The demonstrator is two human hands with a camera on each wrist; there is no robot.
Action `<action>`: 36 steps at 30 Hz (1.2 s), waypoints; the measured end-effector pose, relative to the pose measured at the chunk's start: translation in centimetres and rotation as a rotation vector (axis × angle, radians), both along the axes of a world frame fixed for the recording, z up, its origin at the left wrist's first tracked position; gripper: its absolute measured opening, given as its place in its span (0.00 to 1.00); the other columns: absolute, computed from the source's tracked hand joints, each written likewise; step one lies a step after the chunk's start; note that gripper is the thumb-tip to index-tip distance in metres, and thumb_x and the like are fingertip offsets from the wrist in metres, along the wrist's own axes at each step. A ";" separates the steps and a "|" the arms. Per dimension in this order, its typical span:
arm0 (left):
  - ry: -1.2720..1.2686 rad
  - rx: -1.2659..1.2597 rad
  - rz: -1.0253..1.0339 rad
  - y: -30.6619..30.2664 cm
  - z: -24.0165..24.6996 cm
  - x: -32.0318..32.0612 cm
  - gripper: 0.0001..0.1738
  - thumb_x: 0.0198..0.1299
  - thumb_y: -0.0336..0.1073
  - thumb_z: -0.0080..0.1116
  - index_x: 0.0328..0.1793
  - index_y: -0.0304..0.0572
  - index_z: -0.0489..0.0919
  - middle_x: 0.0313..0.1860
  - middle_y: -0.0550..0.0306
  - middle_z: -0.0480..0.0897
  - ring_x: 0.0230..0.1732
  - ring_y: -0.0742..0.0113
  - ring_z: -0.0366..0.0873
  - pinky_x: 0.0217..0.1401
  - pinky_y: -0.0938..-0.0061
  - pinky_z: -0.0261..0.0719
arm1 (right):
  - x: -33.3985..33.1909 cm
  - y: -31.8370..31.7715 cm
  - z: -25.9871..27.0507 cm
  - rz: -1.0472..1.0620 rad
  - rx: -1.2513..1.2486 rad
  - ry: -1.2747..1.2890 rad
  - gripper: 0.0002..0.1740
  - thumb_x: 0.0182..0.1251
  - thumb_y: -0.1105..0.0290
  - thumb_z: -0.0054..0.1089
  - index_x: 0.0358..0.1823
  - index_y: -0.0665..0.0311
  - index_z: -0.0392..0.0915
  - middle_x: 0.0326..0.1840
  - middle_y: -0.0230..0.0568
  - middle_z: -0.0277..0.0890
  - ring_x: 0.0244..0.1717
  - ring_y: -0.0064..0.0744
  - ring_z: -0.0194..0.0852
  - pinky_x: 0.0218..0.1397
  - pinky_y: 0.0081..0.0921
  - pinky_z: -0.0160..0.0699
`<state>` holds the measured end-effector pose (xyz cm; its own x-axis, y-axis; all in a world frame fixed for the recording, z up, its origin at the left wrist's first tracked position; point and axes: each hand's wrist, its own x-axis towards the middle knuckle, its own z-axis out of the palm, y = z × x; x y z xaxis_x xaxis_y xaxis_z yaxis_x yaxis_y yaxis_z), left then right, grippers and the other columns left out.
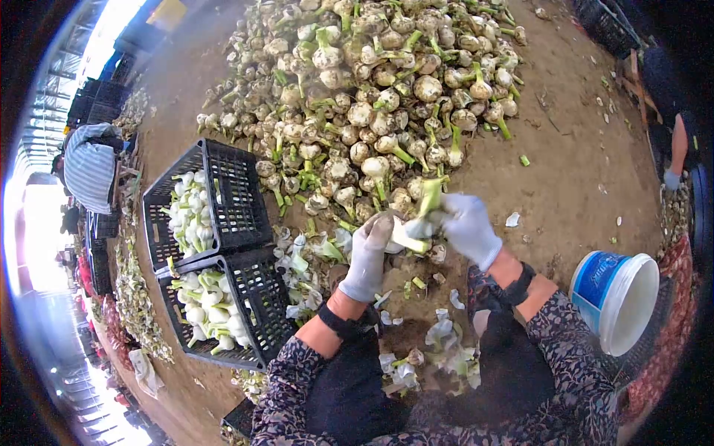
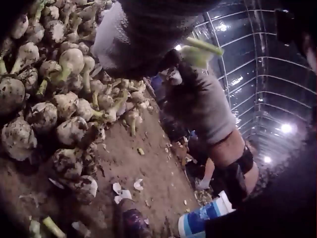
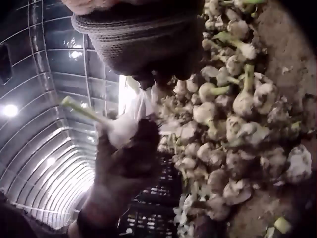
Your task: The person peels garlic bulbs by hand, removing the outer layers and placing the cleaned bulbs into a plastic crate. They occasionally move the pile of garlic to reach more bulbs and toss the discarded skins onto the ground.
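In the head view my gloved left hand [image 1: 367, 256] grips a garlic bulb [image 1: 405, 236]. The right wrist view shows that same bulb white and smooth, its trimmed green stem [image 3: 83, 109] pointing up and left. Close beside it, my gloved right hand [image 1: 470, 230] pinches a strip of pale green outer skin [image 1: 431, 198]. Whitish skin [image 3: 143, 105] spans the space between the two hands in the right wrist view. The left palm is hidden in its own wrist view. Just beyond both hands lies a large heap of soil-stained garlic [image 1: 372, 111].
Two black crates [image 1: 242, 197] of peeled white garlic [image 1: 212, 312] stand at my left. A white and blue bucket [image 1: 628, 305] is at my right. Shed skins [image 1: 450, 346] litter the ground between my legs. Another person [image 1: 91, 167] bends over at the far left.
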<state>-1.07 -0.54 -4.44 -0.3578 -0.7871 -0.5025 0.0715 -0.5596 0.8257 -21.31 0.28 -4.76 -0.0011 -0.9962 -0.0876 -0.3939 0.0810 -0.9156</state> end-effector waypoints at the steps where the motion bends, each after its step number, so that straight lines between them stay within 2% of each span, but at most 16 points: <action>1: 0.053 -0.048 -0.023 0.0 0.2 -0.2 0.26 0.67 0.58 0.50 0.46 0.40 0.77 0.37 0.58 0.83 0.35 0.74 0.80 0.33 0.79 0.77 | -1.2 -0.6 -1.3 -0.087 -0.066 0.126 0.11 0.57 0.69 0.60 0.39 0.65 0.83 0.31 0.49 0.82 0.33 0.49 0.81 0.37 0.36 0.79; 2: 0.104 -0.093 -0.046 0.1 0.5 -0.3 0.25 0.67 0.57 0.49 0.46 0.40 0.77 0.38 0.58 0.83 0.36 0.74 0.80 0.33 0.79 0.77 | -3.2 -1.3 -3.8 -0.214 -0.088 0.186 0.12 0.57 0.67 0.60 0.40 0.65 0.83 0.32 0.50 0.82 0.34 0.52 0.80 0.38 0.38 0.79; 3: 0.133 -0.146 -0.163 0.5 1.0 0.2 0.30 0.66 0.58 0.53 0.54 0.35 0.77 0.36 0.63 0.81 0.33 0.77 0.78 0.35 0.81 0.78 | -5.7 -1.9 -6.0 -0.340 -0.106 0.247 0.13 0.57 0.66 0.60 0.40 0.65 0.83 0.34 0.52 0.82 0.34 0.54 0.79 0.39 0.39 0.79; 5: 0.212 0.039 -0.110 1.4 1.7 0.7 0.30 0.67 0.59 0.52 0.54 0.36 0.77 0.36 0.63 0.81 0.34 0.78 0.78 0.35 0.81 0.78 | -10.9 -3.2 -4.5 -0.318 0.261 0.649 0.21 0.56 0.62 0.62 0.50 0.64 0.79 0.41 0.54 0.82 0.39 0.56 0.80 0.44 0.42 0.79; 7: 0.302 0.264 0.004 1.5 1.3 0.9 0.30 0.67 0.59 0.51 0.54 0.36 0.77 0.36 0.62 0.81 0.34 0.77 0.78 0.37 0.78 0.79 | -14.3 -2.2 -6.5 -0.234 0.385 0.945 0.32 0.55 0.59 0.63 0.61 0.65 0.70 0.46 0.56 0.80 0.45 0.56 0.79 0.47 0.42 0.78; 10: 0.199 0.005 0.042 0.9 0.5 1.1 0.29 0.69 0.58 0.49 0.53 0.37 0.77 0.36 0.61 0.80 0.35 0.75 0.78 0.39 0.77 0.79 | -13.6 -0.5 -5.5 -0.112 0.303 0.765 0.38 0.55 0.58 0.63 0.68 0.61 0.63 0.47 0.56 0.80 0.49 0.56 0.78 0.48 0.43 0.79; 11: 0.133 -0.047 0.088 0.9 -1.5 1.4 0.27 0.69 0.57 0.48 0.52 0.36 0.76 0.36 0.61 0.80 0.37 0.74 0.79 0.40 0.77 0.78 | -11.0 -0.4 -3.6 -0.116 0.257 0.709 0.31 0.58 0.57 0.62 0.63 0.59 0.70 0.49 0.55 0.80 0.49 0.54 0.78 0.49 0.42 0.79; 13: 0.079 -0.068 0.115 0.5 -0.8 1.0 0.27 0.70 0.56 0.48 0.52 0.36 0.75 0.36 0.61 0.80 0.36 0.74 0.78 0.40 0.78 0.77 | -6.0 0.4 -1.3 0.032 -0.103 0.355 0.22 0.59 0.58 0.62 0.54 0.58 0.78 0.45 0.52 0.80 0.47 0.51 0.79 0.47 0.41 0.79; 14: 0.050 -0.078 0.126 0.3 -0.5 1.0 0.26 0.70 0.56 0.48 0.52 0.36 0.75 0.36 0.61 0.80 0.36 0.75 0.78 0.40 0.78 0.77 | -3.5 0.5 1.1 0.176 -0.225 0.349 0.16 0.57 0.61 0.64 0.44 0.60 0.82 0.38 0.48 0.79 0.41 0.50 0.79 0.43 0.39 0.78; 16: 0.017 -0.169 0.115 0.3 -1.4 1.2 0.24 0.71 0.50 0.47 0.53 0.34 0.75 0.38 0.58 0.81 0.34 0.70 0.81 0.38 0.76 0.81 | 0.1 0.6 2.8 0.205 -0.388 0.196 0.14 0.55 0.63 0.67 0.41 0.60 0.81 0.34 0.46 0.77 0.36 0.47 0.78 0.37 0.37 0.77; 19: -0.152 -0.392 0.048 0.2 -2.1 1.4 0.20 0.71 0.43 0.45 0.54 0.32 0.75 0.39 0.58 0.81 0.36 0.74 0.78 0.39 0.79 0.77 | 2.2 1.0 2.5 0.192 -0.362 0.187 0.12 0.56 0.61 0.66 0.37 0.60 0.82 0.29 0.44 0.76 0.31 0.47 0.78 0.33 0.37 0.76; 23: -0.286 -0.501 0.014 0.5 -0.9 0.6 0.22 0.70 0.48 0.49 0.49 0.32 0.75 0.36 0.59 0.79 0.37 0.74 0.72 0.41 0.76 0.73 | 2.6 1.4 2.0 0.205 -0.268 0.274 0.13 0.57 0.57 0.63 0.30 0.59 0.83 0.25 0.45 0.75 0.27 0.49 0.77 0.30 0.39 0.75; 25: -0.317 -0.461 -0.043 0.7 -1.7 0.9 0.21 0.70 0.47 0.50 0.49 0.31 0.76 0.35 0.57 0.79 0.38 0.73 0.73 0.42 0.76 0.73 | 2.4 1.3 1.8 0.256 -0.186 0.325 0.16 0.57 0.53 0.61 0.24 0.59 0.81 0.25 0.47 0.76 0.27 0.50 0.78 0.29 0.42 0.74; 30: -0.392 -0.413 -0.115 0.7 -1.1 1.1 0.20 0.70 0.44 0.51 0.50 0.29 0.75 0.35 0.55 0.79 0.37 0.72 0.74 0.42 0.74 0.75 | 2.4 1.5 1.0 0.292 -0.122 0.379 0.17 0.56 0.53 0.60 0.22 0.59 0.79 0.25 0.47 0.77 0.28 0.51 0.79 0.30 0.45 0.75; 31: -0.307 -0.275 -0.090 1.0 -0.9 1.2 0.22 0.70 0.46 0.51 0.51 0.27 0.75 0.34 0.54 0.79 0.35 0.73 0.74 0.38 0.74 0.75 | 2.5 1.6 0.9 0.300 -0.093 0.371 0.17 0.56 0.53 0.59 0.22 0.59 0.78 0.25 0.46 0.77 0.28 0.51 0.79 0.30 0.45 0.75; 36: -0.350 -0.310 -0.208 0.7 -1.9 1.5 0.26 0.70 0.49 0.51 0.50 0.26 0.76 0.32 0.56 0.81 0.35 0.77 0.75 0.35 0.77 0.75 | 3.4 2.0 0.7 0.287 -0.132 0.455 0.16 0.55 0.54 0.59 0.22 0.60 0.77 0.25 0.49 0.75 0.29 0.52 0.78 0.31 0.45 0.75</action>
<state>0.46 0.20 -6.33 -0.3749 -0.8479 -0.3749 -0.3261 -0.2579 0.9095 -17.92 2.26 -4.03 0.2633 -0.9646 -0.0162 -0.7415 -0.1916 -0.6430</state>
